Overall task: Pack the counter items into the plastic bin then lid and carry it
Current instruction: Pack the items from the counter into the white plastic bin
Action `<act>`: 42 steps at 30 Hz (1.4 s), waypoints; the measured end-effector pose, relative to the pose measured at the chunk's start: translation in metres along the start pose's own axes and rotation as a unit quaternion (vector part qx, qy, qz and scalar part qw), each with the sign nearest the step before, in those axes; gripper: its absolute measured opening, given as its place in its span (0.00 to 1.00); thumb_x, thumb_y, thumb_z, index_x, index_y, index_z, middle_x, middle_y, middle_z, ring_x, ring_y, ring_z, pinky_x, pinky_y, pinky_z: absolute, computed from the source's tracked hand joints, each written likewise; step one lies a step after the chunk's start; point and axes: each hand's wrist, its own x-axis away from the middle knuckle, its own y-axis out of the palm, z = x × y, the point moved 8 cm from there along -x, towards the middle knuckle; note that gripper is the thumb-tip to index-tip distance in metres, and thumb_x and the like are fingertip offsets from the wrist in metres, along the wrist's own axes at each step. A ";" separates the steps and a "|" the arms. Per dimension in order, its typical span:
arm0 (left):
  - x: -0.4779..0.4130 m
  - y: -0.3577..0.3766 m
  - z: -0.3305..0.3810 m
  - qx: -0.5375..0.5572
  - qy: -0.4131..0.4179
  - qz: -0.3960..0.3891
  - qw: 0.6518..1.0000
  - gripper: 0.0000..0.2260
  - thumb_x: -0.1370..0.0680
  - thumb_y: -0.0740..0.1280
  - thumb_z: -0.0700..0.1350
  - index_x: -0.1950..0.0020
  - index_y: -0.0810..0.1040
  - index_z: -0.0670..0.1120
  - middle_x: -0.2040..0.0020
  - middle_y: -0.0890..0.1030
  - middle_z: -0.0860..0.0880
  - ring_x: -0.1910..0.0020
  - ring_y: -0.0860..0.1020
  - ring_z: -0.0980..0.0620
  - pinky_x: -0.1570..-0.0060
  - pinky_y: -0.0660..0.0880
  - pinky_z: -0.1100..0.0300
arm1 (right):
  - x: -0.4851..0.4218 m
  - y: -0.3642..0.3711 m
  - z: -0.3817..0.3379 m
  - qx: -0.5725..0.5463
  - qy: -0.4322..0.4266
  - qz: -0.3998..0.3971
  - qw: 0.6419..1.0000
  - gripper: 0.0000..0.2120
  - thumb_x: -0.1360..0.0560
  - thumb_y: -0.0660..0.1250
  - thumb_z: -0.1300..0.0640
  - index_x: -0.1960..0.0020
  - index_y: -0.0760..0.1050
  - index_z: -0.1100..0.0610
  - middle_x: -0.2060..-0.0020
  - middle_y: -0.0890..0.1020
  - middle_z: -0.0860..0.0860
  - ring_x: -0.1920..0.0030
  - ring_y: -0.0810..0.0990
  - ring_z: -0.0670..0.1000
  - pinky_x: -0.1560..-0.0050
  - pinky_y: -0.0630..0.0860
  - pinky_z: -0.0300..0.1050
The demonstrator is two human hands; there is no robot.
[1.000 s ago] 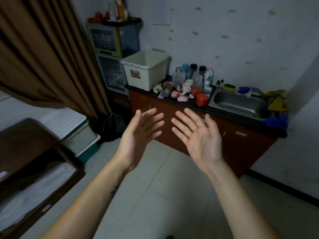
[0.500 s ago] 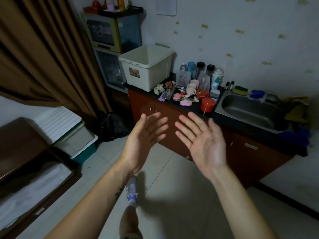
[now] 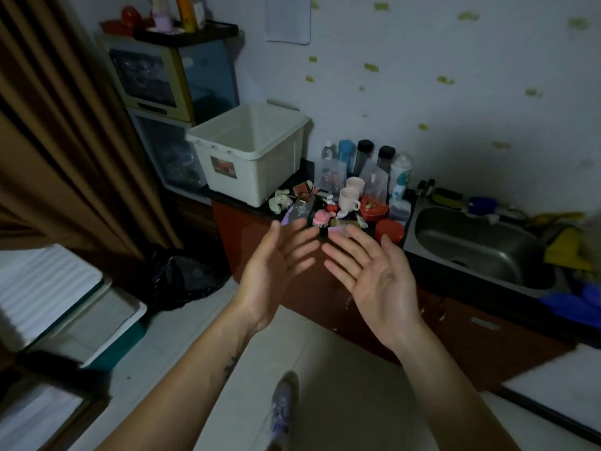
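A white plastic bin [image 3: 257, 177] stands open and lidless at the left end of the dark counter [image 3: 432, 258]. Beside it lies a cluster of small items: two white cups [image 3: 348, 198], a red heart-shaped tin [image 3: 374, 208], a round red container [image 3: 389, 230], a pink brush [image 3: 321, 218], and several bottles [image 3: 364, 156] along the wall. My left hand [image 3: 276, 271] and my right hand [image 3: 374, 281] are raised palms up in front of the counter, fingers spread, holding nothing. They partly hide the counter's front edge.
A steel sink [image 3: 481, 252] sits right of the items, with sponges and yellow and blue cloths around it. Stacked cabinets [image 3: 169, 92] and a brown curtain [image 3: 65, 141] stand to the left. A ribbed white lid [image 3: 42, 288] rests on a box at the lower left.
The view has come closer to the counter, so the bin and items look larger. Both hands stay raised and open; a foot now shows on the floor below.
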 end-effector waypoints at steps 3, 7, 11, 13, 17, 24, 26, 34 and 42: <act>-0.055 -0.016 0.009 -0.003 0.001 -0.011 1.000 0.24 0.18 0.50 0.56 0.28 0.70 0.44 0.35 0.79 0.46 0.34 0.76 0.48 0.30 0.68 0.46 | -0.060 -0.002 0.000 -0.001 -0.002 0.008 1.000 0.27 0.19 0.51 0.43 0.28 0.68 0.58 0.33 0.76 0.58 0.32 0.75 0.57 0.29 0.66 0.57; -0.138 -0.053 0.019 0.008 -0.025 -0.014 1.000 0.24 0.17 0.49 0.56 0.28 0.69 0.44 0.35 0.79 0.47 0.34 0.76 0.49 0.32 0.68 0.48 | -0.150 -0.006 0.008 -0.007 0.021 0.050 0.999 0.30 0.23 0.58 0.42 0.29 0.68 0.60 0.33 0.75 0.60 0.34 0.76 0.57 0.33 0.72 0.54; -0.202 -0.077 0.014 0.039 -0.057 -0.008 0.998 0.24 0.16 0.49 0.56 0.29 0.70 0.44 0.36 0.80 0.45 0.35 0.77 0.48 0.32 0.68 0.47 | -0.202 -0.022 0.017 -0.032 0.028 0.105 0.994 0.34 0.27 0.64 0.41 0.28 0.67 0.60 0.35 0.77 0.58 0.35 0.77 0.57 0.37 0.76 0.51; -0.227 -0.083 0.008 0.033 -0.071 -0.006 0.997 0.23 0.16 0.48 0.56 0.31 0.72 0.45 0.37 0.80 0.46 0.37 0.78 0.48 0.37 0.71 0.51 | -0.217 -0.035 0.017 -0.025 0.027 0.130 0.991 0.29 0.25 0.57 0.43 0.30 0.69 0.59 0.36 0.79 0.57 0.36 0.78 0.57 0.35 0.72 0.54; -0.265 -0.092 -0.013 0.005 -0.102 -0.003 0.995 0.21 0.16 0.48 0.55 0.35 0.74 0.48 0.41 0.83 0.50 0.40 0.80 0.51 0.45 0.74 0.58 | -0.241 -0.065 0.022 -0.016 0.036 0.191 0.981 0.26 0.21 0.54 0.45 0.31 0.70 0.59 0.37 0.79 0.58 0.37 0.79 0.58 0.37 0.73 0.55; -0.319 -0.100 -0.044 -0.010 -0.142 0.000 0.990 0.21 0.24 0.56 0.57 0.38 0.76 0.48 0.38 0.81 0.46 0.38 0.79 0.49 0.41 0.76 0.55 | -0.277 -0.114 0.040 -0.036 0.063 0.249 0.966 0.23 0.18 0.52 0.46 0.30 0.69 0.59 0.39 0.81 0.57 0.38 0.80 0.57 0.40 0.73 0.52; -0.335 -0.100 -0.054 -0.014 -0.154 0.002 0.988 0.21 0.25 0.58 0.58 0.39 0.77 0.49 0.38 0.81 0.47 0.38 0.79 0.49 0.39 0.74 0.52 | -0.289 -0.134 0.044 -0.039 0.068 0.271 0.959 0.23 0.17 0.52 0.47 0.30 0.69 0.59 0.39 0.81 0.57 0.39 0.80 0.57 0.40 0.74 0.52; -0.381 -0.091 -0.120 -0.045 -0.242 0.040 0.968 0.17 0.15 0.53 0.51 0.34 0.75 0.47 0.40 0.82 0.50 0.40 0.79 0.50 0.37 0.74 0.51 | -0.328 -0.205 0.074 -0.019 0.120 0.312 0.942 0.21 0.17 0.53 0.49 0.30 0.69 0.60 0.39 0.81 0.57 0.39 0.80 0.56 0.41 0.75 0.51; -0.429 -0.087 -0.196 -0.067 -0.321 0.092 0.940 0.19 0.17 0.57 0.53 0.31 0.73 0.44 0.36 0.80 0.45 0.39 0.78 0.46 0.39 0.75 0.51 | -0.372 -0.266 0.099 0.028 0.194 0.325 0.925 0.12 0.18 0.58 0.54 0.38 0.75 0.54 0.41 0.81 0.54 0.40 0.80 0.54 0.41 0.76 0.49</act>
